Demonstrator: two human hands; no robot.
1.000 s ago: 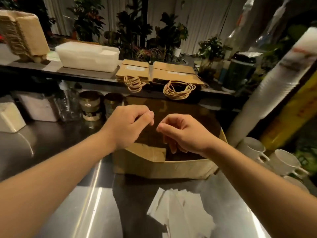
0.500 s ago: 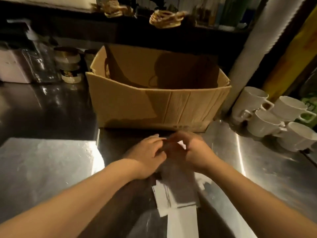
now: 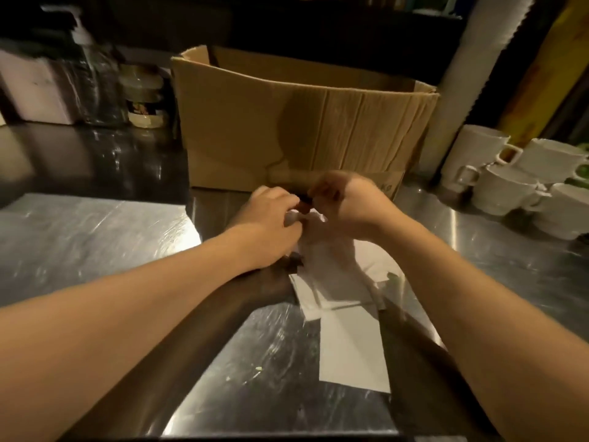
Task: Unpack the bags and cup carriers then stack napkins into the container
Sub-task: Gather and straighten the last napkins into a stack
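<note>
On steel counter, loose white napkins (image 3: pixel 338 282) overlapping, both hands (image 3: pixel 274 218) (image 3: pixel 350 205) pinching their top edge

I see a stainless steel counter (image 3: pixel 95 237) with bright glare patches across the lower frame, dark shelving (image 3: pixel 287 23) along the top, white column (image 3: pixel 471 74) at upper right, yellow panel (image 3: pixel 548 65) at far right edge, dim warm lighting overall.

Napkins (image 3: pixel 331 250) partly under hands, blurred.
</note>
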